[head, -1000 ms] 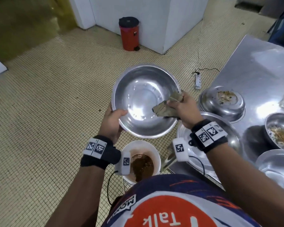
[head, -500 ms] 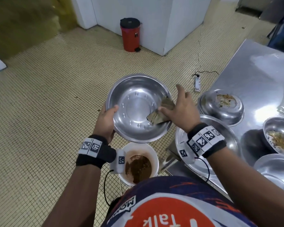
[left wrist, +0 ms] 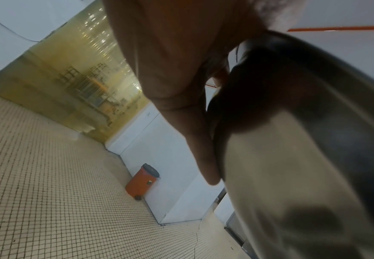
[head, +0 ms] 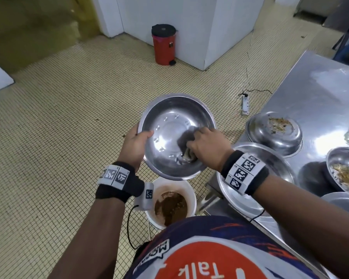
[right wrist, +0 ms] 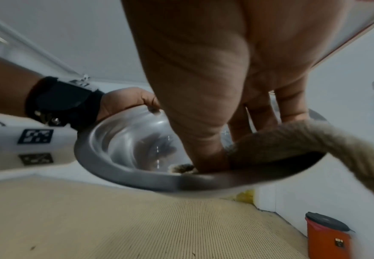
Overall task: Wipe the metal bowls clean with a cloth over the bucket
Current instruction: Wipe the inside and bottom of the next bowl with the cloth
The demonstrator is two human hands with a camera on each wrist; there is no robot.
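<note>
- The left hand (head: 134, 147) grips the metal bowl (head: 169, 127) by its rim, thumb hooked inside, holding it tilted above the white bucket (head: 190, 195).
- The right hand (head: 207, 149) presses a bunched cloth (head: 186, 155) against the bowl's inner wall, fingers curled round it.

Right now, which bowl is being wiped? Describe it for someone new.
Start at the steel table on the right, then look left, off its edge. The metal bowl is above the white bucket; unlike the bowls on the table, both hands hold it up, with a cloth inside.
</note>
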